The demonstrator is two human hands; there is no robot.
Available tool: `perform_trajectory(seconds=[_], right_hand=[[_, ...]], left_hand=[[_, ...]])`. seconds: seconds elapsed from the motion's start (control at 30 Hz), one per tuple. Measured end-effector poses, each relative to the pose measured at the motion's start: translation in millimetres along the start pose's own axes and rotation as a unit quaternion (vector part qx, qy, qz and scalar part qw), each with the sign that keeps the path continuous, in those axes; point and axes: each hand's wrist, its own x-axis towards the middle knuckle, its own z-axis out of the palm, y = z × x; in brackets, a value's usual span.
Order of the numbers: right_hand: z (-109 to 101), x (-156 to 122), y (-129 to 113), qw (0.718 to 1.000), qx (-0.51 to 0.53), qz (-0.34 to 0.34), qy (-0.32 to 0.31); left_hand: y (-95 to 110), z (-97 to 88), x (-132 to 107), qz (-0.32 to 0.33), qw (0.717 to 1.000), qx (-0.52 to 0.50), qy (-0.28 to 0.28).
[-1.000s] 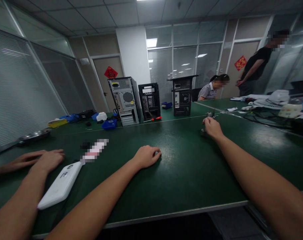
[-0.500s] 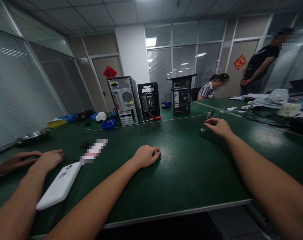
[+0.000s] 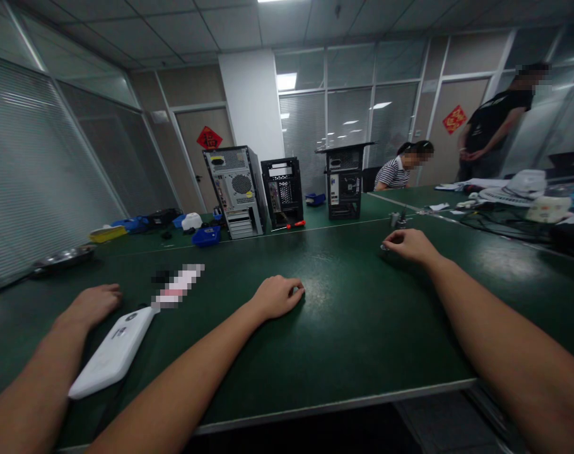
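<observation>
My left hand (image 3: 278, 296) rests on the green table (image 3: 334, 340), its fingers curled toward the thumb with a small gap between them. Nothing shows in it. Further right, my right hand (image 3: 412, 244) is low over the table, with thumb and index finger pinched on a small round silver metal piece (image 3: 384, 248). The fingertips cover most of that piece. Just behind this hand stand two small upright metal parts, a grey cylinder (image 3: 393, 219) and a darker one (image 3: 401, 221).
Another person's hand (image 3: 95, 299) lies at the left beside a white flat device (image 3: 114, 353). Computer cases (image 3: 240, 189) stand at the back, with a red-handled screwdriver (image 3: 296, 224) and a blue tray (image 3: 206, 236) near them. Black cables (image 3: 495, 224) lie at right. Two people are beyond.
My right hand has come down slightly and closed on the small metal piece, which lay free before. My left hand is still. At the left, another person's second hand has gone from view.
</observation>
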Motion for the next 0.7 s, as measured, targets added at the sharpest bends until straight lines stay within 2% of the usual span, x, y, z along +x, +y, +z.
perform_trajectory(seconds=[0.17,0.33,0.7], right_hand=[[2.5,-0.8,1.1,0.999,0.026,0.019,-0.013],[10.9,-0.5,4.4,0.997,0.033,0.062,0.023],[21.7,8.7,24.7,0.992,0.105,0.07,-0.012]], left_hand=[[-1.0,0.3,-0.1,0.006,1.0,-0.003,0.004],[-0.4,0.5,0.2,0.006,1.0,-0.005,0.004],[-0.6,1.5,0.4,0.004,1.0,-0.004,0.005]])
